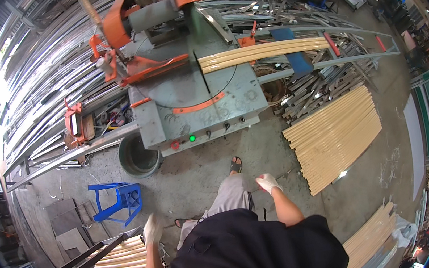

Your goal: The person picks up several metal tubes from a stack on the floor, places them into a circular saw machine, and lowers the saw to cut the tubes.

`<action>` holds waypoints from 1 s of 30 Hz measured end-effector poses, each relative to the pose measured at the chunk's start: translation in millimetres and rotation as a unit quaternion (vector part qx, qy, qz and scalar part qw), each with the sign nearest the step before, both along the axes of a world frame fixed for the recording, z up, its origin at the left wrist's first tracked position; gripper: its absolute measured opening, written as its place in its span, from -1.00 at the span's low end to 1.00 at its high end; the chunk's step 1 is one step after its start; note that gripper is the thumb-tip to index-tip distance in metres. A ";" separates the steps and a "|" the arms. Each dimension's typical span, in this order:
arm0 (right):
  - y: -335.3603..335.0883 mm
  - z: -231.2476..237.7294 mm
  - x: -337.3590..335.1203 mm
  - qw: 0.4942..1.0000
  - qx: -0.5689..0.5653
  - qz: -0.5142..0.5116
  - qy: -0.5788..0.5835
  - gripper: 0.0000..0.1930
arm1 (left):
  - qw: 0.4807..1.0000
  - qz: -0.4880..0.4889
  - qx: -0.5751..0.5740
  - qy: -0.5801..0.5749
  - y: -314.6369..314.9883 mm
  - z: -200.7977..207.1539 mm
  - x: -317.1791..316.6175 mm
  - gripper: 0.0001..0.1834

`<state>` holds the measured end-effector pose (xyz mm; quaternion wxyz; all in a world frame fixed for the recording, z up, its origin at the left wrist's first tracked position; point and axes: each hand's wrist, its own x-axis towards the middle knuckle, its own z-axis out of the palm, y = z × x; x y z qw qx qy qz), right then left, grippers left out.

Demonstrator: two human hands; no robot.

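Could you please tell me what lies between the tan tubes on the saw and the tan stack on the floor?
In the head view, a grey rail, a blue sheet and a heap of metal scraps lie between the tubes and the stack.

A single wide fisheye view looks steeply down from the wearer's head, upright, its straight edges bowing toward a dark rounded border. The wearer's black shirt (256, 252) is nearest, at the lower middle; beyond it spreads the concrete floor (183, 183), and the orange-and-grey machine (182, 89) sits farther off, toward the top.
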<state>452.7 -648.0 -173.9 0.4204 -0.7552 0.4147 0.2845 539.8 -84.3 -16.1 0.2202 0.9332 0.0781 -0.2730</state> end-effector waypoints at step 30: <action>-85.1 17.7 -70.6 0.919 0.147 -0.366 0.009 -0.67 | 0.891 -0.351 0.097 -0.270 -569.0 3.1 483.0 -0.47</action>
